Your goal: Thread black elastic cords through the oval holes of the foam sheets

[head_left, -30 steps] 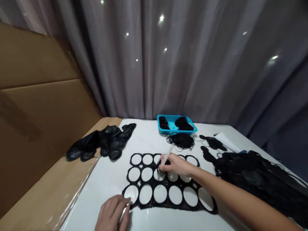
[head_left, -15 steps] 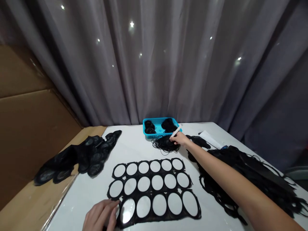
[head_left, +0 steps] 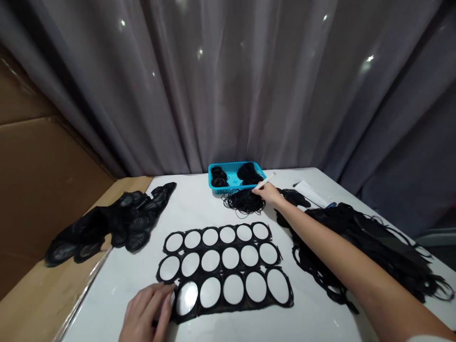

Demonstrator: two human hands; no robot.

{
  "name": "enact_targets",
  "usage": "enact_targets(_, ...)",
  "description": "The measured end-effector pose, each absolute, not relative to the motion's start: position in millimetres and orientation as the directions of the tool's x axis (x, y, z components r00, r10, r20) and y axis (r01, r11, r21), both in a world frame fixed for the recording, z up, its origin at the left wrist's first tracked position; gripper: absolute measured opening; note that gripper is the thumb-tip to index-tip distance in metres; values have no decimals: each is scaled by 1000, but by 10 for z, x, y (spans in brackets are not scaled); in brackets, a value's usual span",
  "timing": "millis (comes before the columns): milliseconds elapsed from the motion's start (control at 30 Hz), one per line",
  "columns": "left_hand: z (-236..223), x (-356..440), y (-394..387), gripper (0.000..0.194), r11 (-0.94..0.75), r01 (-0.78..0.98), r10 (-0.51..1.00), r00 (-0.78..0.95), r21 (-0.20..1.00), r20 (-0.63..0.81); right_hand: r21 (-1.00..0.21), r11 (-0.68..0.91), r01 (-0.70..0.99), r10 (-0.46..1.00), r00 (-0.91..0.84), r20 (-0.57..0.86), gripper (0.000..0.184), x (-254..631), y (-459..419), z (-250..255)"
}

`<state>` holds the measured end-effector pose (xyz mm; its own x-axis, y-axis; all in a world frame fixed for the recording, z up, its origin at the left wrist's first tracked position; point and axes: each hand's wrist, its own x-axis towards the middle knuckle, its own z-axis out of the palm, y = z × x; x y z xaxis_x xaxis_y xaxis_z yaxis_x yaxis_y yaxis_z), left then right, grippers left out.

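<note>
Three rows of black mesh strips (head_left: 221, 266) with round cut-out holes lie flat on the white table. My left hand (head_left: 146, 311) is at the left end of the nearest row, its fingers bent and pressed together on the strip's edge, partly hiding the end hole. Farther off, my right hand (head_left: 269, 193) grips a slim white pen-like stick (head_left: 265, 180) that slants up to the right. That hand's fingertips are at a tangled pile of thin black rings (head_left: 242, 202), just in front of a blue basket (head_left: 237, 187).
More black rings and bundles sit in the basket. Black scalloped pieces (head_left: 114, 221) are heaped at left, partly over brown cardboard (head_left: 28, 294). A large dark heap of cut strips (head_left: 363, 242) spreads under my right forearm. A white packet (head_left: 313, 194) lies behind it; a grey curtain (head_left: 228, 85) hangs behind.
The view has tilted slightly down, so the table sits higher in the picture. The white stick in my right hand leans a little flatter. My left hand stays at the strip's end.
</note>
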<state>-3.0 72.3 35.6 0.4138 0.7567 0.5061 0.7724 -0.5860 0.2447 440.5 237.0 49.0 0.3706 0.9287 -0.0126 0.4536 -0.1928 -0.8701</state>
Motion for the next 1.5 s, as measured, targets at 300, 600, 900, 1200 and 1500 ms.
enact_targets(300, -67, -229, 861, 62, -574, 818, 782, 534, 37, 322, -890, -82, 448, 885, 444, 142, 23, 4584, 1804, 730)
enact_targets(600, 396, 1064, 745, 45, -860, 479, 510, 791, 178, 338, -945, -76, 317, 997, 15, -75, 18, 3999, 160, 439)
enact_targets(900, 307, 1648, 336, 46, -940, 271, 309, 934, 207, 181, -880, 13, 474, 994, 93, 65, 18, 4051, -206, 369)
enact_targets(1200, 255, 1651, 305, 53, -921, 333, 374, 901, 204, 219, -870, 95, 484, 995, -26, 94, 18, 3859, -238, 380)
enact_targets(1500, 227, 1664, 324, 50, -928, 325, 360, 908, 182, 215, -869, 81, 488, 997, -42, 69, 16, 3873, -252, 370)
